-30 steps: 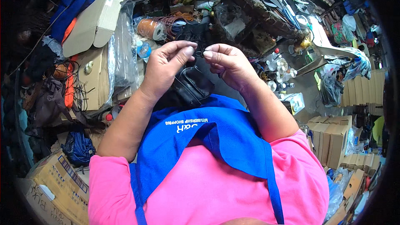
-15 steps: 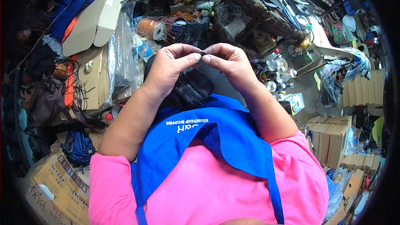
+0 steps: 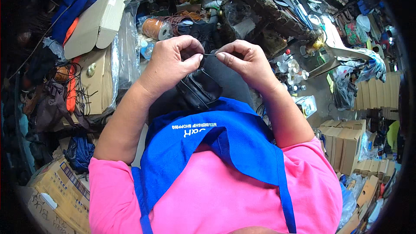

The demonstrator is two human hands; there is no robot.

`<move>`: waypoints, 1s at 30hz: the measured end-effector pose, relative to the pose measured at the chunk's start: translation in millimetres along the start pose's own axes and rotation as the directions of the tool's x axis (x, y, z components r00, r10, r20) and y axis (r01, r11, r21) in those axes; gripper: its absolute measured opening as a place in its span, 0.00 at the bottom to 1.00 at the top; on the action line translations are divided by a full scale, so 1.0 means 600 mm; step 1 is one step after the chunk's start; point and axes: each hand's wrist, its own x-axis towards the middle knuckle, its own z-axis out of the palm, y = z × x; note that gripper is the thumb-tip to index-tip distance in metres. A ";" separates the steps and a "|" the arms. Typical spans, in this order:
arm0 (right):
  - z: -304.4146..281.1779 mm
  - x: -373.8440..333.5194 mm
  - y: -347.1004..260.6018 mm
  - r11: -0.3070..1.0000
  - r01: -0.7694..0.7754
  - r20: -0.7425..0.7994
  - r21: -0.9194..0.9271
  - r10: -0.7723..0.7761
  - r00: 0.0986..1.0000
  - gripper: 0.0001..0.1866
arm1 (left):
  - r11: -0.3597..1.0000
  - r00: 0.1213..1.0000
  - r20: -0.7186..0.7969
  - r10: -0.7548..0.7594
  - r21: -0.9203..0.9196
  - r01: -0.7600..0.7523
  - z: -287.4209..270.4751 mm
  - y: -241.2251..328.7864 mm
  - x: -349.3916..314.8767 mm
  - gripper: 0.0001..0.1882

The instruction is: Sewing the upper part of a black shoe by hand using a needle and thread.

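A short, thin dark strand (image 3: 209,55), like a cord or lace, is stretched between my two hands above my lap. My left hand (image 3: 177,58) pinches one end between thumb and forefinger. The other end sits in the fingertips of my right hand (image 3: 245,60), closed in a pinch too. Below them, a black leather piece (image 3: 201,90) with a stitched edge lies on my lap against the blue apron (image 3: 203,119). I cannot tell what kind of article it is. No contact shows between the strand and the leather.
An orange spool (image 3: 156,29) lies ahead to the left, near flat cardboard (image 3: 99,26) and plastic sheets. Small bottles (image 3: 292,71) crowd the right side below a rough-edged bench (image 3: 277,15). Cardboard boxes (image 3: 344,145) stand lower right; a yellow-brown box (image 3: 65,190) is lower left.
My hands were together at the fingertips around a small dark bit. They have drawn slightly apart, and the strand now shows between them. The leather piece stays on my lap.
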 end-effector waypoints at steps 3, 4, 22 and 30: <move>0.001 -0.001 0.003 0.990 -0.082 0.043 0.115 0.077 0.996 0.10 | 0.985 0.991 -0.030 0.131 0.116 -0.126 -0.001 -0.006 0.000 0.05; 0.000 -0.001 0.004 0.971 -0.150 0.078 0.188 0.137 0.988 0.10 | 0.982 0.986 -0.045 0.158 0.114 -0.152 -0.001 -0.007 0.001 0.05; 0.012 0.008 0.003 0.734 -0.246 0.065 0.633 0.266 0.962 0.14 | 0.972 0.912 -0.336 0.234 0.072 -0.223 0.010 -0.012 0.004 0.09; 0.011 0.002 0.012 0.750 -0.262 0.086 0.607 0.266 0.960 0.13 | 0.821 0.993 -0.120 -0.018 -0.569 -0.054 0.016 -0.031 0.011 0.15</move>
